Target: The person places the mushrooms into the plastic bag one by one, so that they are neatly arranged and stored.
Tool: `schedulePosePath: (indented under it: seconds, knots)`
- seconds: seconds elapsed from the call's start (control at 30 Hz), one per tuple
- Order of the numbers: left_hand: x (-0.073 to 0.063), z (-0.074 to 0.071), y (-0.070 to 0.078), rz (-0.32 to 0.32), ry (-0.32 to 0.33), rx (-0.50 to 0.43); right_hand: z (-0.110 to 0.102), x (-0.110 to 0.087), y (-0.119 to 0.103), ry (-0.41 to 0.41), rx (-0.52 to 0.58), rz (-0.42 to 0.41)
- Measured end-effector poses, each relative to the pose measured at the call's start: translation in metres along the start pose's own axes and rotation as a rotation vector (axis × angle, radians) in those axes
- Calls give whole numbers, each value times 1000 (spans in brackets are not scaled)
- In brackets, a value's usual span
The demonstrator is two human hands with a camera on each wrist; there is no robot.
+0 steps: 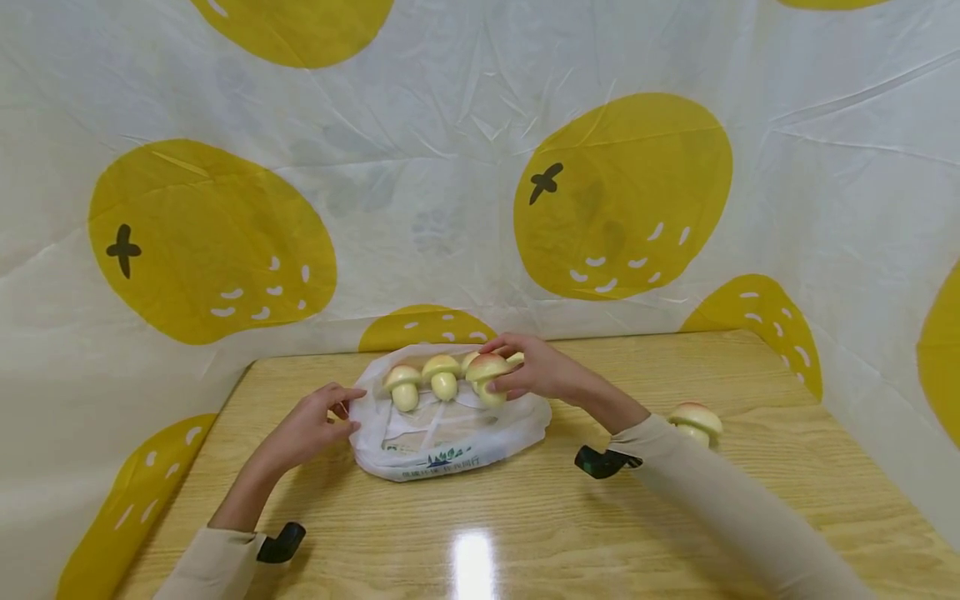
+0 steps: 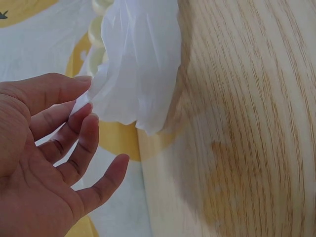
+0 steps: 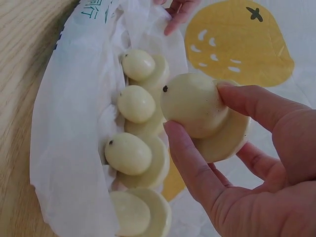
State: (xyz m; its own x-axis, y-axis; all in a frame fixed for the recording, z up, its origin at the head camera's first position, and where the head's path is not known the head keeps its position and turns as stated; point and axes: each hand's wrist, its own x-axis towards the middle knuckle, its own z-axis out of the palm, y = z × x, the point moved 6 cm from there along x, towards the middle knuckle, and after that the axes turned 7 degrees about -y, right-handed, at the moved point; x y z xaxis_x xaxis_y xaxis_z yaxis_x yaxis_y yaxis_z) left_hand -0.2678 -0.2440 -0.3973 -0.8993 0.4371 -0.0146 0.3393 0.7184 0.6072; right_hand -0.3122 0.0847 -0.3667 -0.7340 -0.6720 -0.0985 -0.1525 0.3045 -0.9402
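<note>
My right hand (image 1: 546,372) grips a toy mushroom (image 3: 195,106) with a pale yellow stem and reddish cap, thumb and fingers around the stem. It is held over the white plastic bag (image 1: 450,468), which lies with its mouth wide and green print on its front. Several similar mushrooms stand in a row inside, among them a left one (image 1: 406,392) and a middle one (image 1: 442,379). At the bag's left rim, my left hand (image 1: 303,427) pinches the thin plastic (image 2: 140,64) between thumb and fingertips, its other fingers loosely bent.
Another mushroom (image 1: 696,422) rests on the wooden table (image 1: 360,542) to the right, beside the right forearm. A white curtain (image 1: 427,208) with large yellow fruit shapes hangs behind the table. Black wrist mounts (image 1: 282,543) stick out from both sleeves.
</note>
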Motion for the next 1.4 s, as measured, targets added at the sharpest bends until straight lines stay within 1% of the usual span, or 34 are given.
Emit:
schedulePosePath:
  seconds: [0.17,0.37,0.5,0.67,0.87,1.03,1.2,1.4]
  knots:
    - [1,0,1,-3,-2,5,7,8,0,11,2,11]
    - [1,1,1,-8,2,5,19,17,1,-8,28,-1]
    - [2,1,1,4,1,-1,24,22,4,-5,43,-1]
    - [2,1,2,-4,-1,8,31,27,5,2,63,-5]
    - [2,0,3,-3,-1,12,44,36,5,-11,63,-36]
    - [1,0,3,-10,-3,15,53,41,6,-15,73,-42]
    - [1,0,2,-1,3,18,64,46,8,-33,68,-37]
    - [1,0,1,8,10,14,74,54,8,-34,56,-46]
